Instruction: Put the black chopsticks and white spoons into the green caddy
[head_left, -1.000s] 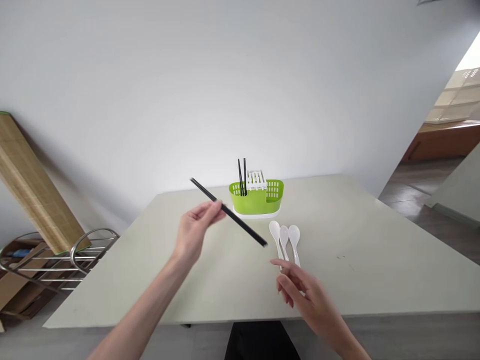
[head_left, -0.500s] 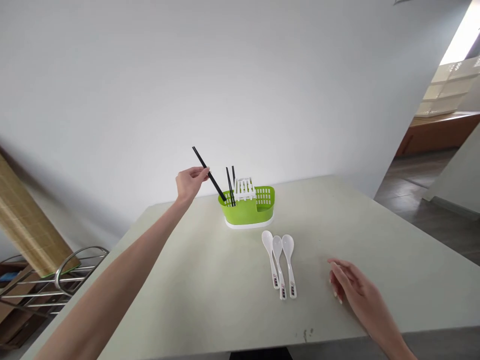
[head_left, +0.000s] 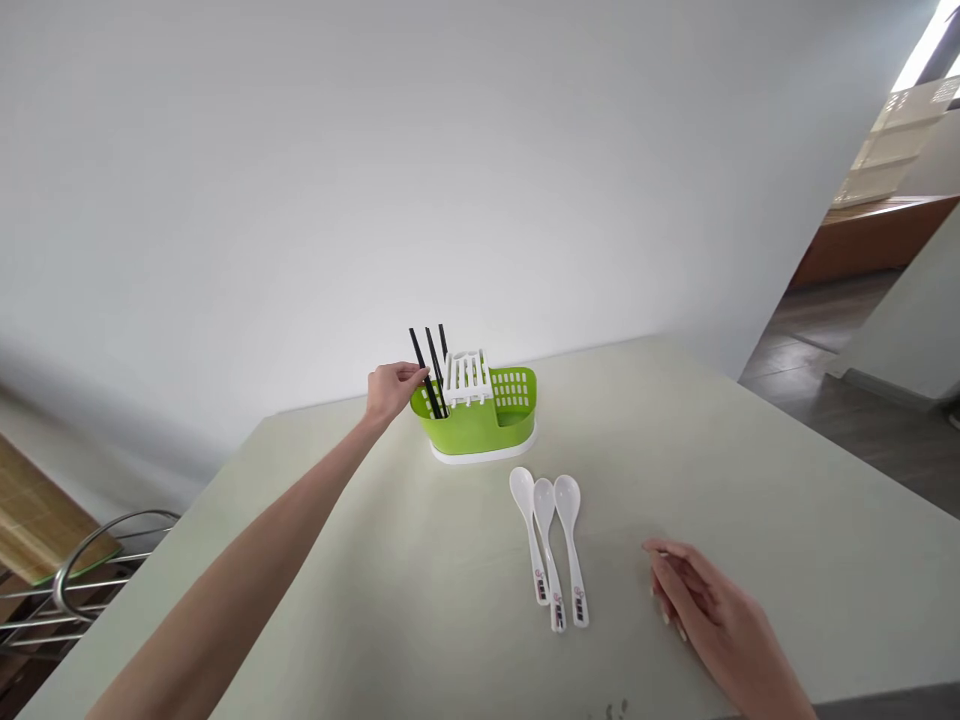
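Now left hand (head_left: 391, 389) pinches chopstick (head_left: 421, 372) at caddy (head_left: 480, 425) edge.

The left hand (head_left: 391, 388) reaches to the far side of the desk (head_left: 750, 470), its fingers (head_left: 415, 375) pinching a black chopstick (head_left: 421, 368) that stands tilted in the left compartment of the green holder (head_left: 480, 425), beside two more chopsticks (head_left: 437, 362). Three white spoons (head_left: 551, 545) lie side by side nearer. The right hand (head_left: 709, 610) rests loosely curled on the desk, just right of the spoons.
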